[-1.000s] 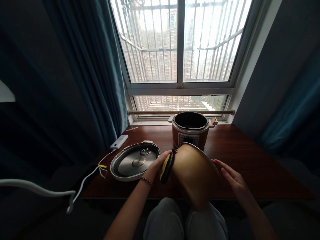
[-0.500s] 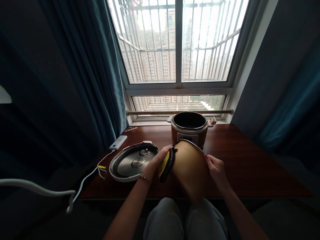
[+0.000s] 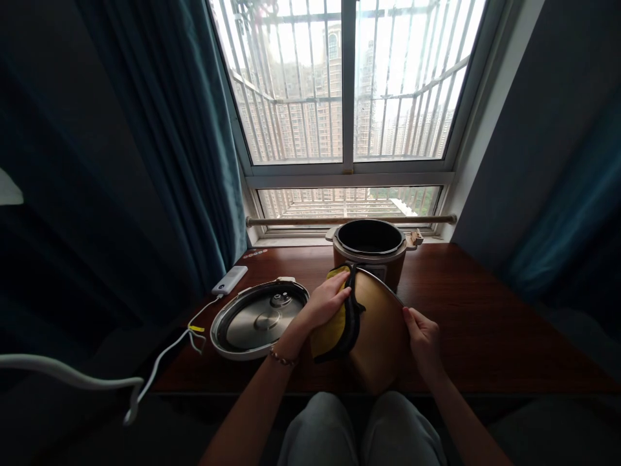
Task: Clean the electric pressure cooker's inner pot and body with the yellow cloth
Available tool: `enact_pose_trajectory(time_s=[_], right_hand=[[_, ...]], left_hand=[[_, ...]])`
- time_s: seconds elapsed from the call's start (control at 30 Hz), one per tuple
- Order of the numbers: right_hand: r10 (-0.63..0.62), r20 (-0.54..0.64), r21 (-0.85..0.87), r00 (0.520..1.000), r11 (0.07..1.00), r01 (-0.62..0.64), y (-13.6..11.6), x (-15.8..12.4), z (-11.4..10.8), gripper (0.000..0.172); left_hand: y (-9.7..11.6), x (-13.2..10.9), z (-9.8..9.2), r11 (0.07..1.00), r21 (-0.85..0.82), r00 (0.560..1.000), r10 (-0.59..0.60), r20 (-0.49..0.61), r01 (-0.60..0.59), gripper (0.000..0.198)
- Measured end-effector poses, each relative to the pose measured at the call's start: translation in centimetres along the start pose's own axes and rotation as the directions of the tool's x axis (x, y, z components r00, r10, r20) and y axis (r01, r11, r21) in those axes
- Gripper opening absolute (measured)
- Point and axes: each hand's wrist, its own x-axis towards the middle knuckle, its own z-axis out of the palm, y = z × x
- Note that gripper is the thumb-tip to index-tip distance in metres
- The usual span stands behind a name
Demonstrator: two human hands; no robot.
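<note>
A gold-coloured inner pot (image 3: 381,330) is tilted on its side above the table's front edge, its metal rim facing away. My right hand (image 3: 423,336) grips that rim at the right, thumb on the outside. In my left hand (image 3: 330,299) is a yellow cloth with black edging (image 3: 334,333), pressed against the pot's left outer side. The fingers lie over the cloth, closed on it. Behind the pot stands the cooker body (image 3: 369,249), uncovered, with a dark interior. The inside of the pot is hidden from me.
Left of my hands the cooker lid (image 3: 259,317) lies with its metal inside up. A white power bank (image 3: 229,280) with a white cable (image 3: 165,349) rests further left. The window rail (image 3: 349,221) runs behind the table (image 3: 485,323). My knees (image 3: 325,427) are below the edge.
My left hand and the cloth have moved up and right over the pot's side, and more of the cloth shows. The pot has shifted slightly right with my right hand on its rim.
</note>
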Motion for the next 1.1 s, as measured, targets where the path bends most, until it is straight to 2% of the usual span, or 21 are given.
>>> enact_pose_trajectory(time_s=[0.13,0.33,0.47,0.57,0.63,0.73,0.8,0.9,1.03,1.1], right_hand=[[0.036,0.001,0.043,0.999,0.998,-0.036,0.2,-0.3,0.2,0.045],[0.087,0.018,0.097,0.996,0.991,-0.088,0.8,-0.7,0.7,0.045],[0.099,0.021,0.111,0.995,0.989,-0.101,1.1,-0.8,0.8,0.045],[0.11,0.027,0.111,0.994,0.987,-0.113,1.2,-0.7,0.8,0.044],[0.112,0.037,0.116,0.993,0.986,-0.115,1.4,-0.6,0.9,0.044],[0.112,0.072,0.146,0.991,0.982,-0.122,2.1,-0.6,0.7,0.041],[0.108,0.088,0.157,0.99,0.98,-0.121,2.7,-0.7,0.3,0.04],[0.071,0.106,0.115,0.992,0.99,-0.083,2.8,-0.8,-1.0,0.041],[0.012,0.113,0.017,0.993,1.0,-0.014,1.0,-1.0,-2.9,0.027],[0.012,0.102,0.014,0.995,1.0,-0.014,-0.2,-1.0,-3.3,0.033]], left_hand=[[1.1,0.0,0.3,0.988,0.132,0.997,0.074,0.015,-0.075,0.055],[-0.2,0.6,0.5,0.996,0.065,0.997,0.055,0.061,-0.059,0.055],[-1.9,1.0,0.6,1.0,-0.01,0.998,-0.022,0.064,0.023,0.056],[-3.3,1.5,0.5,0.983,-0.155,0.993,-0.085,0.078,0.096,0.053],[-4.2,1.9,0.4,0.94,-0.322,0.989,-0.076,0.129,0.114,0.05],[-5.1,2.0,0.2,0.829,-0.518,0.969,-0.105,0.225,0.21,0.043],[-5.6,1.8,0.3,0.783,-0.548,0.949,-0.173,0.262,0.294,0.04],[-6.0,1.1,0.6,0.759,-0.551,0.934,-0.227,0.275,0.347,0.041],[-5.2,0.7,0.9,0.734,-0.566,0.923,-0.242,0.298,0.375,0.04],[-4.5,0.7,0.9,0.748,-0.554,0.925,-0.228,0.304,0.366,0.04]])
